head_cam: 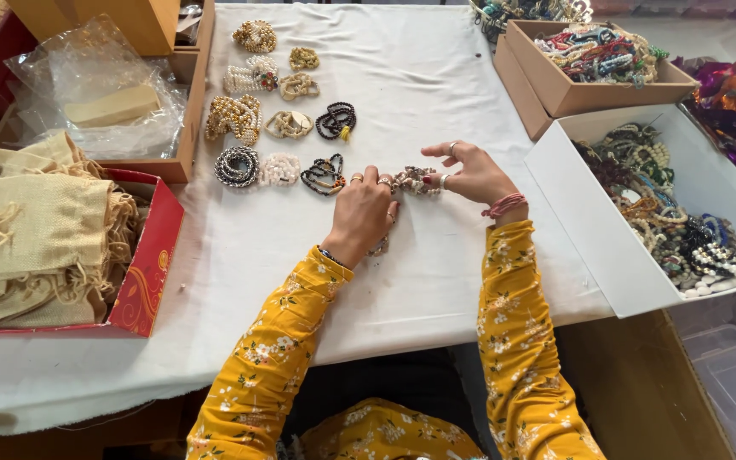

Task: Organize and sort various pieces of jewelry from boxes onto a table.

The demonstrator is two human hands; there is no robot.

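My left hand (363, 211) and my right hand (471, 174) both pinch a small beaded bracelet (415, 180) of pale and pinkish beads, held just above the white cloth (402, 77). Both arms wear yellow flowered sleeves. Rings sit on the fingers. Left of my hands lie rows of sorted bracelet bunches: a black beaded one (324, 174), a white one (279, 169), a grey one (237, 165), a dark one (336, 120) and golden ones (234, 116).
A white box (581, 213) full of mixed bracelets stands at the right. A brown cardboard box (555, 89) of bracelets sits behind it. At the left, a red box (151, 264) holds beige cloth pouches, beside a wooden tray (187, 128) with plastic wrap.
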